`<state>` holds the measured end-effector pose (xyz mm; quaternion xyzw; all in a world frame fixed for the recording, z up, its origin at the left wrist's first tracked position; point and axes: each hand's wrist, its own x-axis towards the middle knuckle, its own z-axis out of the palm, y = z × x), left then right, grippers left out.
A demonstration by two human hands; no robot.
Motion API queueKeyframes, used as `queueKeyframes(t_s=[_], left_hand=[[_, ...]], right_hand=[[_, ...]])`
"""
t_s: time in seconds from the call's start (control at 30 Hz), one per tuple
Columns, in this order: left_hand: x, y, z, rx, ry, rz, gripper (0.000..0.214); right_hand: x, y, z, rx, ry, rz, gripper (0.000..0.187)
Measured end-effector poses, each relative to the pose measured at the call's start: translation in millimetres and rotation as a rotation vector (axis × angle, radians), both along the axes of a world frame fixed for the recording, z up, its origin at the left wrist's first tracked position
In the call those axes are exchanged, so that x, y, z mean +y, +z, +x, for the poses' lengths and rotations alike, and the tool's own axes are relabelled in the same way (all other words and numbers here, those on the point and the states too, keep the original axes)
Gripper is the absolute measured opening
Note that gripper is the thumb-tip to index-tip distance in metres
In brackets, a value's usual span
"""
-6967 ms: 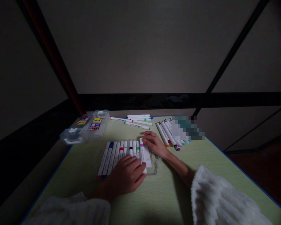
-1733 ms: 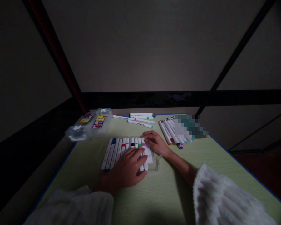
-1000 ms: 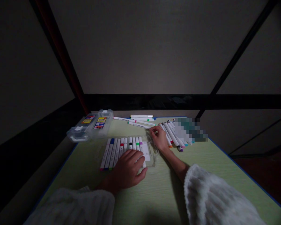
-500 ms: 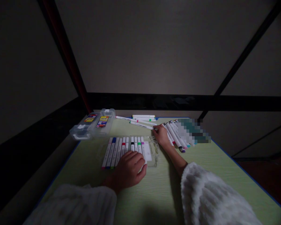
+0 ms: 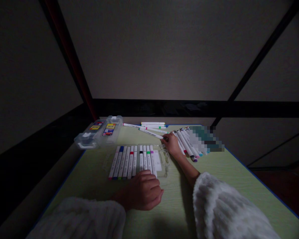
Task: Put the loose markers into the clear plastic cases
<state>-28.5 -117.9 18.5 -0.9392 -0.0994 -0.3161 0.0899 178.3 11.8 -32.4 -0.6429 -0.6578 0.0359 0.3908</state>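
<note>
My right hand [image 5: 173,144] reaches to the far side of the table and pinches the near end of a white marker [image 5: 151,133] lying slantwise there. My left hand [image 5: 142,191] rests on the table with fingers curled under, holding nothing, just in front of a clear flat case [image 5: 164,163]. Several markers [image 5: 132,160] with coloured bands lie side by side in a row on and beside that case.
A clear plastic box with coloured labels [image 5: 99,134] stands at the far left corner. More loose markers [image 5: 153,124] lie along the far edge, and another fan of markers [image 5: 188,143] lies right of my right hand. The green table [image 5: 176,212] has a blue edge.
My right hand left the row of markers, moved to the far side and closed on a loose white marker. My left hand slid back off the row toward me and curled.
</note>
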Motion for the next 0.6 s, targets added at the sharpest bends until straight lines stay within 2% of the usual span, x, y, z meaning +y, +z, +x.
queueKeyframes(t_s=[0.27,0.6], left_hand=[[1.2,3.5,-2.1,0.116,0.030,0.043,0.041],[1.8,1.1,-3.8,0.158,0.037,0.037,0.038]], right_hand=[[0.3,0.0,0.1,0.028,0.012,0.003,0.014],[2.3,-3.0,1.1,0.147,0.052,0.021,0.013]])
